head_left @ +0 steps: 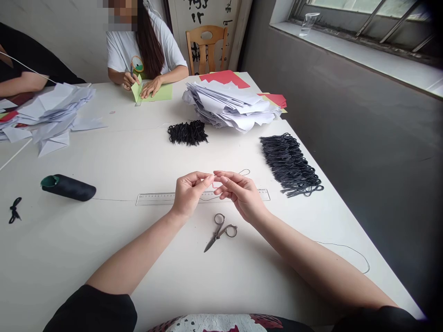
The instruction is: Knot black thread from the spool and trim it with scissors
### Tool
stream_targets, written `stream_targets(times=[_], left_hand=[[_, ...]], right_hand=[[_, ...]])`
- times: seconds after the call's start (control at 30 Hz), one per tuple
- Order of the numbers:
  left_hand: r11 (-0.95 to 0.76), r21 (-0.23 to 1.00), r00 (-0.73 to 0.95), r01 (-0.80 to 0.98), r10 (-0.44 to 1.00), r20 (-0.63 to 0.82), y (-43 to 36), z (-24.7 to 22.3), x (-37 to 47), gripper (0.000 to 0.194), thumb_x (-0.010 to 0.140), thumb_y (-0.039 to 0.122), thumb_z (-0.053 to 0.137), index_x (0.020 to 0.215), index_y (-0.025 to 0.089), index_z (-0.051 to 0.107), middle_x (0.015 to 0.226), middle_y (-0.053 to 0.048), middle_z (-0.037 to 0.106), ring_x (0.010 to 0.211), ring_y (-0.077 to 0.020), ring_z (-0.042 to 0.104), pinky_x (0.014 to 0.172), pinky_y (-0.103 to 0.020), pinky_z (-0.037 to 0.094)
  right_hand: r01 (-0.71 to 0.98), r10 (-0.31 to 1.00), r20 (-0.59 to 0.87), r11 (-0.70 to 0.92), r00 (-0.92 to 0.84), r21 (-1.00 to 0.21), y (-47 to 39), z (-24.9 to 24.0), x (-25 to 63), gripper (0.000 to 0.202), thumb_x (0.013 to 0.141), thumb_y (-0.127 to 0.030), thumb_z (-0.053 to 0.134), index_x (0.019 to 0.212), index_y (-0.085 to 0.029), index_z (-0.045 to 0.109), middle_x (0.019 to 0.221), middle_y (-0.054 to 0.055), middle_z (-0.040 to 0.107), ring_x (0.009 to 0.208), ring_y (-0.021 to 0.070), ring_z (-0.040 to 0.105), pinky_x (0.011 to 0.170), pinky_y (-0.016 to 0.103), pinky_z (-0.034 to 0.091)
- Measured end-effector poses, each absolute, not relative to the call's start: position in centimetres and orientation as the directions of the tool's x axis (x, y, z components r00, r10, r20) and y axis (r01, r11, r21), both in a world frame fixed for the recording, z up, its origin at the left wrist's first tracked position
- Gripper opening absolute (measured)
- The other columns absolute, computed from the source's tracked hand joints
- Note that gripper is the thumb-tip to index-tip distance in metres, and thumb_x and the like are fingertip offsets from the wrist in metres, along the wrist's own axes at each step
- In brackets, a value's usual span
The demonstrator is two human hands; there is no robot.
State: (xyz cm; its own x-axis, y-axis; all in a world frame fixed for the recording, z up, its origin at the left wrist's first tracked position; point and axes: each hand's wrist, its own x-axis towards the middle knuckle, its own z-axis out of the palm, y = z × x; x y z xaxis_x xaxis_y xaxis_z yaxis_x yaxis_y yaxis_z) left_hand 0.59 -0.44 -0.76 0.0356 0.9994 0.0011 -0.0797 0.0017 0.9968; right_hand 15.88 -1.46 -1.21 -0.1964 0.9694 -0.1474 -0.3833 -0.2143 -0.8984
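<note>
My left hand (188, 191) and my right hand (242, 190) meet fingertip to fingertip over the clear ruler (155, 198). Both are pinched closed on a thin dark thread (245, 172), whose small loop shows behind my right fingers. A small pinkish-red outline shows between the hands; I cannot make out what it is. Below them on the table lie the scissors (218, 233), blades together, pointing down-left. Left of the ruler a spool of black thread (74, 186) lies on its side, a strand running from it toward the ruler.
Bundles of black looped cords (290, 163) lie at right, a smaller bunch (188, 133) at centre. Behind are a paper stack (235, 103) and loose papers (55, 113). Across the table, a person (147, 50) writes on green paper (162, 92). The grey wall (332, 152) borders the right edge.
</note>
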Motion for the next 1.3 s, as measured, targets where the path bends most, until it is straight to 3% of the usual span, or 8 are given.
stream_targets(times=[0.1,0.27,0.43,0.67,1.3], left_hand=[[-0.003,0.998,0.038,-0.063,0.999,0.006,-0.48,-0.81,0.57,0.017,0.073,0.035,0.074,0.072,0.018,0.075,0.045,0.006,0.035,0.047,-0.0067,0.024,0.046,-0.025,0.02],[0.106,0.987,0.115,-0.121,0.989,-0.092,-0.22,-0.45,0.41,0.019,0.07,0.035,0.074,0.069,0.016,0.073,0.055,0.0,0.06,0.043,-0.0043,0.02,0.043,-0.025,0.015],[0.259,0.943,0.166,-0.209,0.96,-0.227,0.08,-0.01,0.29,0.02,0.063,0.034,0.076,0.066,0.015,0.068,0.065,-0.004,0.067,0.041,-0.0024,0.019,0.042,-0.024,0.012],[0.285,0.939,0.174,-0.193,0.952,-0.253,0.08,0.0,0.28,0.02,0.062,0.034,0.075,0.066,0.016,0.069,0.061,-0.002,0.064,0.04,-0.002,0.021,0.041,-0.024,0.013],[0.276,0.945,0.201,-0.175,0.95,-0.24,0.01,0.13,0.44,0.019,0.062,0.035,0.076,0.061,0.018,0.069,0.039,0.007,0.037,0.041,-0.0049,0.02,0.044,-0.026,0.014]], right_hand=[[-0.384,0.972,-0.151,-0.212,-0.182,-0.899,-1.28,-1.27,16.06,0.032,0.077,-0.046,0.073,0.096,-0.021,0.072,0.099,0.007,0.074,0.064,0.0115,0.067,0.059,0.025,0.052],[-0.324,0.978,-0.117,-0.17,-0.175,-0.931,-0.79,-1.17,16.45,0.036,0.076,-0.05,0.073,0.092,-0.018,0.068,0.092,0.007,0.075,0.056,0.0111,0.066,0.052,0.024,0.053],[-0.276,0.982,-0.071,-0.118,-0.174,-0.954,-0.84,-0.74,16.56,0.034,0.074,-0.048,0.075,0.087,-0.017,0.069,0.091,0.008,0.075,0.06,0.0135,0.069,0.055,0.025,0.056],[-0.239,0.987,-0.052,-0.088,-0.151,-0.967,-0.96,-0.74,16.54,0.036,0.072,-0.049,0.076,0.086,-0.017,0.069,0.088,0.007,0.075,0.056,0.014,0.069,0.053,0.027,0.057],[-0.164,0.989,0.014,-0.01,-0.146,-0.986,-1.14,-0.6,16.78,0.037,0.077,-0.053,0.07,0.083,-0.017,0.064,0.087,0.007,0.073,0.05,0.0135,0.066,0.05,0.029,0.056]])
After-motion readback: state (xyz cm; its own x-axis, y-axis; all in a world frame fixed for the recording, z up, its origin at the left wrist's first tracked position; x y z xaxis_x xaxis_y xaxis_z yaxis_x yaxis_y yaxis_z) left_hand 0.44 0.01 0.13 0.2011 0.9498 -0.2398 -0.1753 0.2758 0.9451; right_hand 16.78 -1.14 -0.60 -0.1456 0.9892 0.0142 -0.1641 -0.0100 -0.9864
